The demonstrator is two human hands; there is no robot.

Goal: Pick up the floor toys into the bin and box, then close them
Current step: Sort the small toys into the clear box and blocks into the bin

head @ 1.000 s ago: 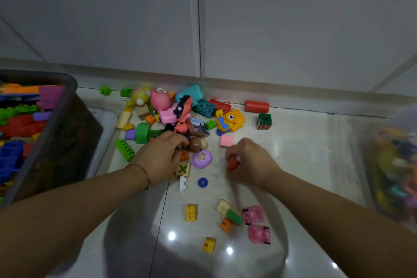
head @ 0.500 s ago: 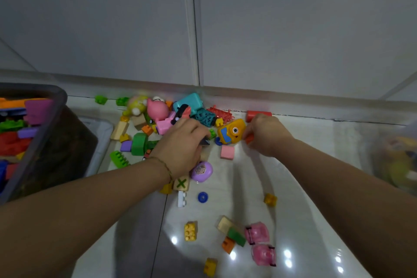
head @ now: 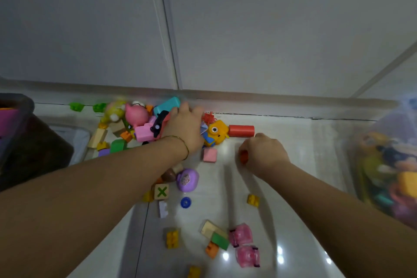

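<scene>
Loose toys lie on the pale floor against the wall: a pink pig point(head: 135, 115), a teal block point(head: 167, 104), a yellow camera toy point(head: 216, 133), a red cylinder point(head: 241, 131), a pink square point(head: 209, 155) and a purple round toy point(head: 187, 179). My left hand point(head: 185, 126) lies palm-down on the pile by the teal block, and its fingertips are hidden. My right hand point(head: 264, 153) is just below the red cylinder, fingers curled round a small red-orange piece point(head: 243, 157). The dark bin point(head: 22, 142) is at the left, the clear box point(head: 383, 165) at the right.
Nearer me lie a wooden X block point(head: 161, 191), a blue disc point(head: 185, 202), yellow bricks point(head: 253, 200), two pink cars point(head: 240, 235) and a green and cream brick cluster point(head: 216, 236). A pale lid point(head: 76, 140) lies beside the dark bin. The wall's skirting closes the far side.
My left hand has pushed deeper into the pile toward the wall. My right hand went up to the red cylinder and drew back a little; the small cube beside the cylinder no longer shows.
</scene>
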